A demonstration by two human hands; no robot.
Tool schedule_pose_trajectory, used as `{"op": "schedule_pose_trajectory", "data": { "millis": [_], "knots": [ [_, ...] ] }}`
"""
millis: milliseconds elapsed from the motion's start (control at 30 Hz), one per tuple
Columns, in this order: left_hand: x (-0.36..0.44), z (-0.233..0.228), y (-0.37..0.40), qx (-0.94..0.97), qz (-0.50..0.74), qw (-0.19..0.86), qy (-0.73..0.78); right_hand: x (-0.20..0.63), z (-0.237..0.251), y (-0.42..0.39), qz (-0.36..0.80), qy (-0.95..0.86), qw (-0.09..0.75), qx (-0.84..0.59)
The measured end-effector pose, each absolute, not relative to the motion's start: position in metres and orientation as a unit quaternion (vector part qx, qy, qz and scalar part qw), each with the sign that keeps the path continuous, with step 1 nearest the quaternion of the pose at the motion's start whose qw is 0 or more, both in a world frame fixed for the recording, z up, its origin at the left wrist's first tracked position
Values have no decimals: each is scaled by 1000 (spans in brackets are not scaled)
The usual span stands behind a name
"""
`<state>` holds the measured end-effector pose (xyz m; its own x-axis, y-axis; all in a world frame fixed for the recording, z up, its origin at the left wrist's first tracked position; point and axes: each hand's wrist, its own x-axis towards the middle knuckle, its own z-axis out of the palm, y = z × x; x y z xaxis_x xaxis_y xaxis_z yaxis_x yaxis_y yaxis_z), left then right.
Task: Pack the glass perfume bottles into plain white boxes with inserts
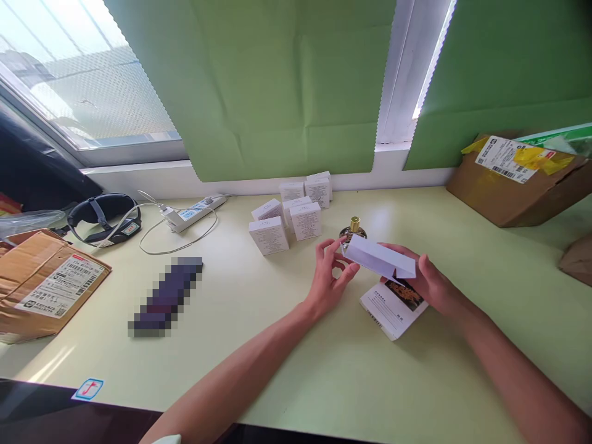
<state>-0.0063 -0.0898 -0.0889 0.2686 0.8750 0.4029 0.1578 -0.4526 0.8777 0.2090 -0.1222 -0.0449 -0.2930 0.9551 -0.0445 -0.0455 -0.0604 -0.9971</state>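
A folded white card piece (382, 258), creased lengthwise like a box insert, is held above the table. My right hand (428, 280) grips its right end, thumb on the near side and fingers mostly hidden behind. At the left end, my left hand (329, 277) has its curled fingers and thumb on the card's edge. Beneath the card, a flat white printed box (393, 314) with a dark picture panel lies on the table. Just behind the card stands a perfume-like glass bottle (354, 231) with a gold cap, its lower part covered.
Several small white boxes (305, 222) stand toward the window. On the left are a power strip (192, 211) with a cable, a black head strap (106, 219), a blurred dark flat object (169, 299) and a cardboard carton (50, 283). Another carton (518, 179) sits at the back right.
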Motion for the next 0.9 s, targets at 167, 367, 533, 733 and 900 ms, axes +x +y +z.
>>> {"op": "schedule_pose_trajectory", "data": {
  "millis": [167,367,533,733,900],
  "knots": [
    [-9,-87,-89,728,462,387,326,208,-37,-123,557,-580,384,-453],
    [-10,-86,-89,734,440,398,331,214,-48,-120,597,-570,368,-429],
    [-7,-87,-94,719,417,449,328,213,-59,-118,581,-558,389,-447],
    [-5,-86,-95,723,405,432,357,237,-51,-111,551,-541,415,-481],
    [-2,-73,-105,853,259,345,294,274,-50,-98,486,-417,595,-486]
  ]
}}
